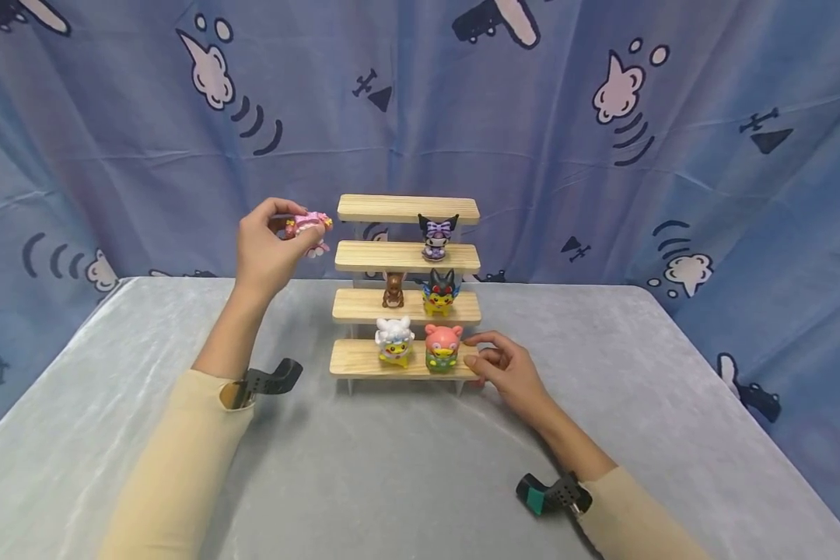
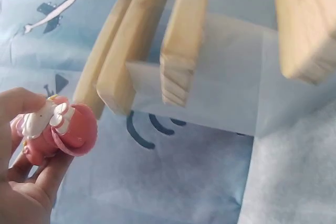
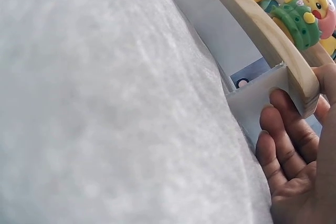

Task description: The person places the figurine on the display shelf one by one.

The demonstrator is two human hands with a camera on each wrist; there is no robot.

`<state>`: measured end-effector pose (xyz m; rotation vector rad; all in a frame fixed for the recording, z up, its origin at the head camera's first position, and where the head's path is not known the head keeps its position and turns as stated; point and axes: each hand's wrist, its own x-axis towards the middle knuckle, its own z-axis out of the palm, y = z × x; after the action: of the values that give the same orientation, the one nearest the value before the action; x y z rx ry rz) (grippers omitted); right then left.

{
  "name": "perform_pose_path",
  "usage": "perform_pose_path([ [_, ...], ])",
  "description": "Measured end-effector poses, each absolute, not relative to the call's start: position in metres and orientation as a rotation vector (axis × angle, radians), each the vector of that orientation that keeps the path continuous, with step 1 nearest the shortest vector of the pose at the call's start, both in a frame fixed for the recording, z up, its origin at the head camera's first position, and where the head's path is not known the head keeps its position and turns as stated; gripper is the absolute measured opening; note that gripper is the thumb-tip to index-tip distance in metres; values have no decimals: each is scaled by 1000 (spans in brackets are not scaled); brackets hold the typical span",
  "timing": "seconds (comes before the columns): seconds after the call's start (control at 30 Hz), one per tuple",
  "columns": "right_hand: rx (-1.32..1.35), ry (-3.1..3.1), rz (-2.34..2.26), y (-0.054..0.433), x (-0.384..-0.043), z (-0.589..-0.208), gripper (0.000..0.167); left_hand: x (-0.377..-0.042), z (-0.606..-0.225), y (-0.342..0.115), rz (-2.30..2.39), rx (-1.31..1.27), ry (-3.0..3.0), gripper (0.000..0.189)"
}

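My left hand (image 1: 269,245) grips a pink and white figurine (image 1: 309,230) beside the left end of the top boards, off the shelf. In the left wrist view the figurine (image 2: 65,129) lies tilted, its round pink base turned toward the boards. A tiered wooden display shelf (image 1: 360,356) stands mid-table. My right hand (image 1: 507,373) holds the right end of its lowest board, thumb and a finger at the edge; in the right wrist view the other fingers (image 3: 283,142) curl below the board (image 3: 262,30). Nearest that hand sits a pink-hooded figurine (image 1: 442,348) with a green body.
A white-hooded yellow figurine (image 1: 395,342) shares the lowest board. Above are a brown figurine (image 1: 393,290) and a black-eared yellow one (image 1: 439,293). A black and purple figurine (image 1: 436,238) stands on the second board from the top. Behind the grey-covered table (image 1: 392,467) hangs a blue curtain (image 1: 420,101).
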<state>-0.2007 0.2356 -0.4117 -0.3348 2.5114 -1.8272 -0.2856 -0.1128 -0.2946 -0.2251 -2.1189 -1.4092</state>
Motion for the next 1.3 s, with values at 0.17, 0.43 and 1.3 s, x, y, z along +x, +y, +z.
perform_pose_path([
  [0.17,-341,2502,-1838,235,-200,-412,34,-285,-284,-105,-1436,-281,-2092,33],
  [0.43,-330,2505,-1837,235,-200,-413,34,-287,-274,-88,-1496,-329,-2091,32],
  [1.3,-345,2486,-1855,235,-201,-413,34,-299,-279,-32,-1681,-501,-2183,26],
])
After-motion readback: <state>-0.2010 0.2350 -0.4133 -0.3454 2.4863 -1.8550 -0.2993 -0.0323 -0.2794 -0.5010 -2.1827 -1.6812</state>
